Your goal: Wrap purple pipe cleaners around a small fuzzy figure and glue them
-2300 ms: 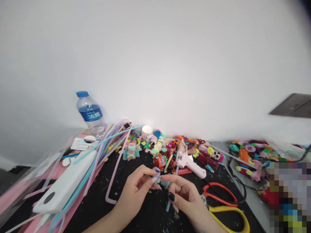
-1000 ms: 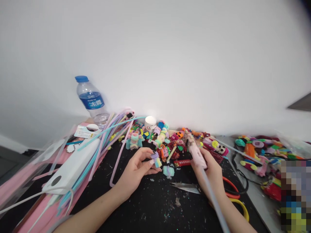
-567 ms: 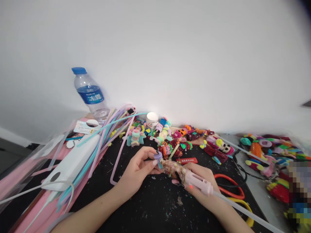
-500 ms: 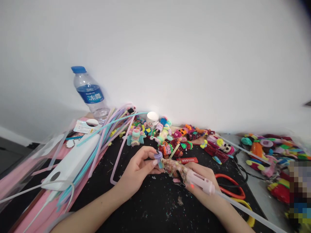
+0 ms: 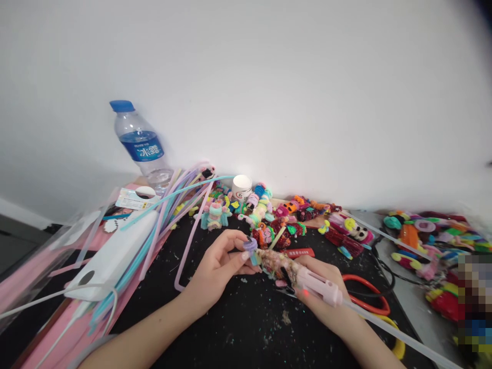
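Observation:
Between the thumb and fingers of my left hand [image 5: 221, 264] is a small purple and light blue pipe-cleaner piece [image 5: 250, 248]. My right hand [image 5: 325, 279] is wrapped round a pink hot glue gun [image 5: 317, 287], its front part crusted with small coloured bits. A long translucent glue stick [image 5: 400, 333] runs out of the gun's back end towards the lower right. The gun's tip points left, right beside the purple piece; whether they touch I cannot tell. A small red light glows on the gun near my right fingers.
Behind my hands lie several colourful pipe-cleaner figures [image 5: 261, 210] and a white paper cup [image 5: 242, 187]. At left are loose pipe cleaners [image 5: 180, 192], a white power bank [image 5: 115, 256] with a cable, and a water bottle [image 5: 140, 143]. Red-handled scissors [image 5: 378, 307] lie at right.
Both hands keep nearly the same pose. The glue gun has shifted very slightly, and the view has moved a little.

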### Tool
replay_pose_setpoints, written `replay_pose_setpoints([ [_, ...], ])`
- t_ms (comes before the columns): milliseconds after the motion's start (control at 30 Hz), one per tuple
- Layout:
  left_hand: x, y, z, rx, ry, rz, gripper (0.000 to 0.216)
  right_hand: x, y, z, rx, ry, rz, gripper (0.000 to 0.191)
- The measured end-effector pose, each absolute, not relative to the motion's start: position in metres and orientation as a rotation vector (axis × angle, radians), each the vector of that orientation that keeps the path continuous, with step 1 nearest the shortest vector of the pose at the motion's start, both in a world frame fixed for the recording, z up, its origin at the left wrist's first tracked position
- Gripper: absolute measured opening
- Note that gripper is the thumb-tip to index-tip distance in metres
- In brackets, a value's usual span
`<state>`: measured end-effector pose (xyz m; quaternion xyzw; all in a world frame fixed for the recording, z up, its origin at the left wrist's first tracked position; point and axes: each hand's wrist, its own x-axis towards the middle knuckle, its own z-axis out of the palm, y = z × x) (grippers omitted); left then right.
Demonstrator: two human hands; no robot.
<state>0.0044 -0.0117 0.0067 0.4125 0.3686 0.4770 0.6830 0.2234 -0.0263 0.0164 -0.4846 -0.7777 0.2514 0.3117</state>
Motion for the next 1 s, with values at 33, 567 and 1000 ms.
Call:
replay_pose_setpoints([
  [33,0.004,-0.012,0.007,0.921,0.826,1.071,0.016,0.223,-0.026,0.016,-1.285,-2.050,0.664,0.007],
  [567,0.004,-0.012,0.006,0.871,0.816,1.085,0.016,0.237,-0.015,0.005,-1.574,-1.966,0.183,0.030],
  [1000,0.006,-0.012,0.010,0.955,0.906,1.083,0.016,0.237,-0.012,0.002,-1.803,-1.870,-0.156,0.043],
])
